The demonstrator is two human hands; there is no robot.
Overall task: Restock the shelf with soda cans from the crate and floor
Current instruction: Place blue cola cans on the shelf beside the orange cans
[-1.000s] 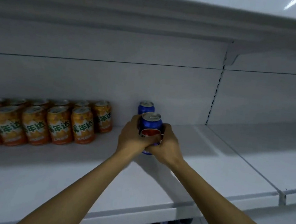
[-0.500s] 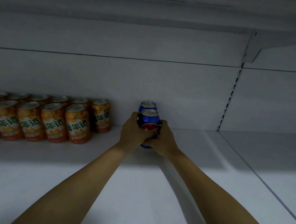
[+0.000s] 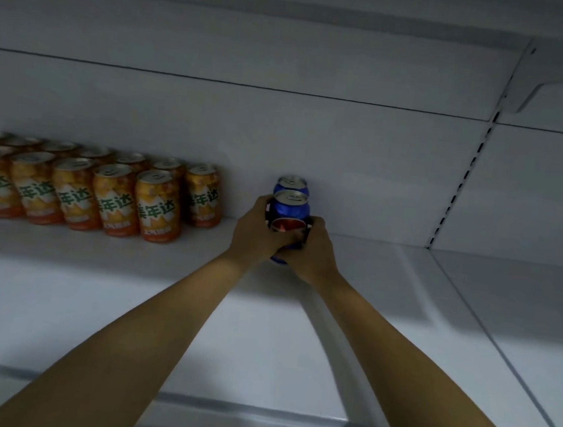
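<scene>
Both arms reach deep into a white shelf [image 3: 125, 318]. My left hand [image 3: 254, 234] and my right hand [image 3: 311, 250] wrap around a blue soda can [image 3: 290, 207] from either side; a red patch shows on its front. The can stands on the shelf directly in front of a second blue can [image 3: 291, 185] that sits against the back wall. My fingers hide the lower half of the held can.
Two rows of orange cans [image 3: 157, 204] with green lettering fill the shelf's left part, about a hand's width left of the blue cans. A slotted upright [image 3: 461, 186] and a shelf bracket [image 3: 519, 81] mark the bay's right side. Another shelf board runs overhead.
My hands have pushed the blue can further back, close behind the rear blue can. The camera has moved nearer to the shelf and a little left.
</scene>
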